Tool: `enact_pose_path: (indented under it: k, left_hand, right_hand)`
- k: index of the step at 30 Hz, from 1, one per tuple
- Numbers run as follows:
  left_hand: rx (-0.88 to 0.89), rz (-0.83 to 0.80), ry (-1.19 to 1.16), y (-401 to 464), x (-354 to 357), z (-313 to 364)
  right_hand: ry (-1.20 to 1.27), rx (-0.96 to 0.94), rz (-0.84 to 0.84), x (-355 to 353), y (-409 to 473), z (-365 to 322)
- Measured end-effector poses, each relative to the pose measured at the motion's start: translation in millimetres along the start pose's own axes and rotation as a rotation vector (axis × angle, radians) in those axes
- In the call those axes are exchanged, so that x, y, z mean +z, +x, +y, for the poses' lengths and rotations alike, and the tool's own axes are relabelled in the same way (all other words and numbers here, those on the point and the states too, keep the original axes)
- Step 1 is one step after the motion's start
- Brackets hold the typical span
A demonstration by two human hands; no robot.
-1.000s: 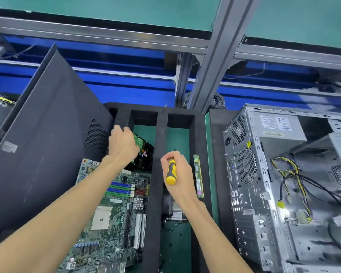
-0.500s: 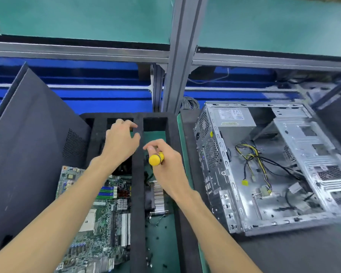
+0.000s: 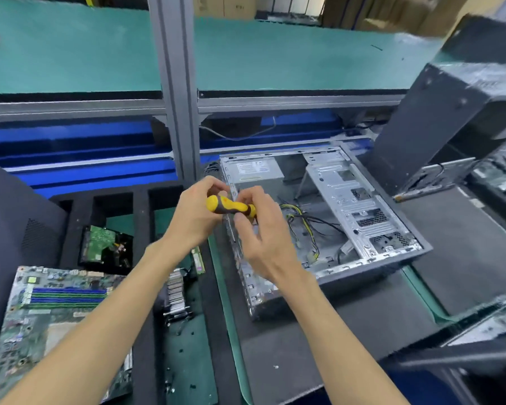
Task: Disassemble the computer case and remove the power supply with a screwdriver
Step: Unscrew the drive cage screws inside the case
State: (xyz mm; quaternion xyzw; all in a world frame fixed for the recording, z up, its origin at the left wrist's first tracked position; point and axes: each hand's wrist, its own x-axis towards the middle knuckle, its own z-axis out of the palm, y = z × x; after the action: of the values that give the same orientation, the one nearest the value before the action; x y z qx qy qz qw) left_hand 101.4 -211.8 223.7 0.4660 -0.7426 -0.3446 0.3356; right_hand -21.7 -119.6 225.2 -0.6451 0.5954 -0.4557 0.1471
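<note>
Grey alu frame post [image 3: 174, 83] centre; teal-matted upper shelf [image 3: 289, 54]; blue panel [image 3: 85, 159] below; brown cardboard boxes [image 3: 225, 5] behind.

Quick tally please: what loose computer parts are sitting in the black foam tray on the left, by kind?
Motherboard: 1
Hard drive: 1
Heatsink: 1
RAM stick: 1
Total: 4 parts in the foam tray. Tiny specks near the heatsink may be screws; too small to count.

Left hand [image 3: 196, 217] now gripping screwdriver [image 3: 231, 206] too, both hands moved over open case [image 3: 327, 217]
</note>
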Motion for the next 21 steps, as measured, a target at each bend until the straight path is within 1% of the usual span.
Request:
enact_pose_path:
  k: [2, 5, 7, 11, 15, 21]
  left_hand:
    - [0.003, 0.024, -0.037, -5.2, 19.2, 18.1]
    - [-0.032, 0.01, -0.147, -20.4, 50.3, 46.6]
    - [-0.036, 0.012, -0.167, -33.4, 73.2, 64.6]
    - [-0.061, 0.054, -0.138, -58.7, 121.6, 96.9]
    - [-0.04, 0.158, -0.061, -85.0, 163.0, 119.7]
    - [-0.097, 0.153, 0.004, -120.5, 195.2, 124.8]
  right_hand:
    - [-0.006, 0.013, 0.012, -26.5, -10.6, 8.3]
    - [-0.029, 0.01, -0.004, -66.9, -32.8, 26.5]
    - [-0.045, 0.001, -0.02, -93.7, -50.5, 41.0]
    - [-0.07, 0.0, -0.025, -144.5, -92.2, 71.3]
    - [-0.102, 0.007, -0.064, -180.6, -134.0, 105.6]
    - [-0.193, 0.051, -0.196, -189.9, -186.4, 154.6]
